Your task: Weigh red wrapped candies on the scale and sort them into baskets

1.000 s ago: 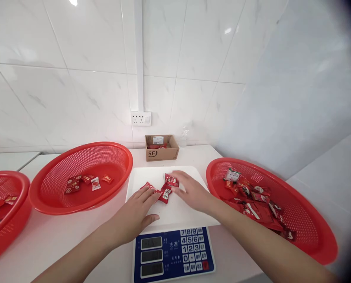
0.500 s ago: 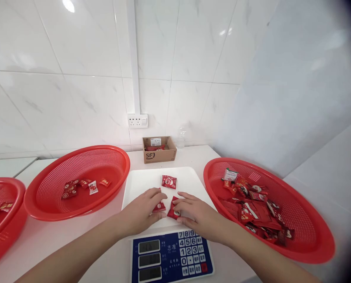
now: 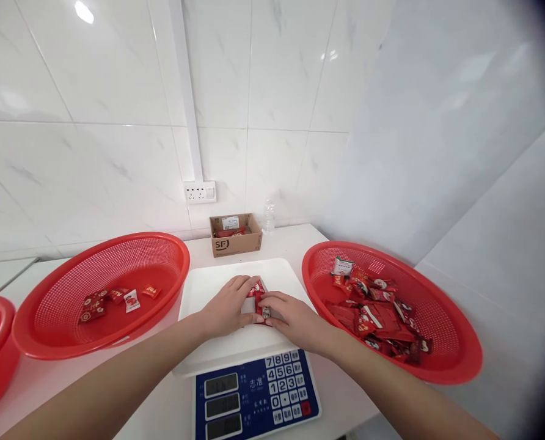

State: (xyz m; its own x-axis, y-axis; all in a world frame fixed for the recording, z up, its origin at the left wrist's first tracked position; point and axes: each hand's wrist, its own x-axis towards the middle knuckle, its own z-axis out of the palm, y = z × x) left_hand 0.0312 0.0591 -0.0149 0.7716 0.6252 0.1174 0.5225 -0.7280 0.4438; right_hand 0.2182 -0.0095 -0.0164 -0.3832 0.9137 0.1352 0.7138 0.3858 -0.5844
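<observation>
Small red snack packets (image 3: 258, 287) are bunched between my hands over the white scale pan (image 3: 203, 284); one packet shows dark print and a pale patch. My left hand (image 3: 229, 307) curls around their left side, thumb reaching in below. From the right, my right hand (image 3: 295, 319) presses its bent fingers and thumb against the same packets. Fingers hide much of the bunch, so how many packets are there is unclear. Below the pan sits the scale's blue panel (image 3: 258, 397) with keys and three displays.
A red basket (image 3: 456, 299) heaped with red packets stands at the right. At the left is another red basket (image 3: 47, 293) with several packets, and part of a third (image 3: 0, 324). Against the tiled wall are a small cardboard box (image 3: 238, 245) and a clear bottle (image 3: 269, 217).
My hands have come closer together, and the packets that lay apart on the pan are now gathered between them. The view has shifted slightly right.
</observation>
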